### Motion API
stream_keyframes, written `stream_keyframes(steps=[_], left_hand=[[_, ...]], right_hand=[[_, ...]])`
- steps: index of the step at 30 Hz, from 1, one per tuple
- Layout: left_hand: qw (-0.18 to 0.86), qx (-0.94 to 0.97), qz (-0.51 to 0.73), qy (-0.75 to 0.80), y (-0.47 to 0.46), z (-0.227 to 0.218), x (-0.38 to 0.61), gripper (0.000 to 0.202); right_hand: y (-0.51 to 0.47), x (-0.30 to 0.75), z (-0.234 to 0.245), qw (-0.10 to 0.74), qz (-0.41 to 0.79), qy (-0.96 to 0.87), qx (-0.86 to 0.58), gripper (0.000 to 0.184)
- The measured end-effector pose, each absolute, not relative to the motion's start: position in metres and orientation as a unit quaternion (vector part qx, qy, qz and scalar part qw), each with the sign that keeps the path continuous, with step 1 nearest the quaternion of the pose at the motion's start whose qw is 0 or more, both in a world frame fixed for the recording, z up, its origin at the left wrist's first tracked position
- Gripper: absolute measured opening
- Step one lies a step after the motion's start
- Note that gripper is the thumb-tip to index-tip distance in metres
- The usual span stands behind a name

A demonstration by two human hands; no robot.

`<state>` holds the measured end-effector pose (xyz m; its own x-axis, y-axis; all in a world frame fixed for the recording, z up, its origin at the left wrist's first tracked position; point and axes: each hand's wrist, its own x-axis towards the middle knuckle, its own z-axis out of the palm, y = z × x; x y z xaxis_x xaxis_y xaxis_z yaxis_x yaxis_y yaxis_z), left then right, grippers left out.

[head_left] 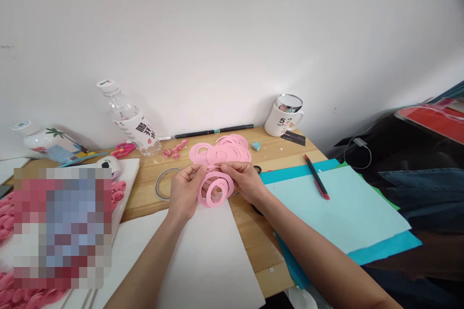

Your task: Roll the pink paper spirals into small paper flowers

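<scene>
My left hand [184, 188] and my right hand [243, 179] both pinch a pink paper spiral [216, 188] just above the wooden table [250, 231]. The spiral's rings dangle between the two hands. Behind them lies a pile of pink paper spirals [223, 150], flat on the table. A few small rolled pink paper roses [174, 149] sit to the left of that pile. Beneath my forearms lies a white sheet [203, 256].
A tilted water bottle [128, 118] and pink scissors [123, 148] are at back left. A white mug [283, 117] stands at back right. A red pen [317, 177] rests on light blue paper [340, 207]. A tape ring [164, 184] lies left of my hands.
</scene>
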<state>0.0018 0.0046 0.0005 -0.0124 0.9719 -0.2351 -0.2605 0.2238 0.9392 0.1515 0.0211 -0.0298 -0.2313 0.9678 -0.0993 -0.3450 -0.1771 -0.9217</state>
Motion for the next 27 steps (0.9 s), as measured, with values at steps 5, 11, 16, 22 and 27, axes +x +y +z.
stream_keyframes(steps=[5,11,16,22,27], left_hand=[[0.604,0.359,0.510,0.496,0.0058,0.0002,0.0008,0.034],[0.601,0.366,0.510,0.495,0.0061,-0.0008,0.0015,0.034],[0.602,0.369,0.512,0.489,0.0051,0.0006,0.0027,0.031],[0.601,0.369,0.512,0.490,0.0048,0.0004,0.0033,0.031],[0.603,0.369,0.507,0.493,0.0040,0.0006,0.0030,0.033]], right_hand=[[0.0218,0.1518,-0.0303,0.487,0.673,-0.422,-0.363,0.032],[0.0211,0.1517,-0.0298,0.491,0.671,-0.417,-0.367,0.029],[0.0212,0.1508,-0.0289,0.493,0.670,-0.415,-0.369,0.025],[0.0217,0.1508,-0.0295,0.496,0.666,-0.414,-0.372,0.024],[0.0208,0.1512,-0.0296,0.496,0.665,-0.422,-0.366,0.025]])
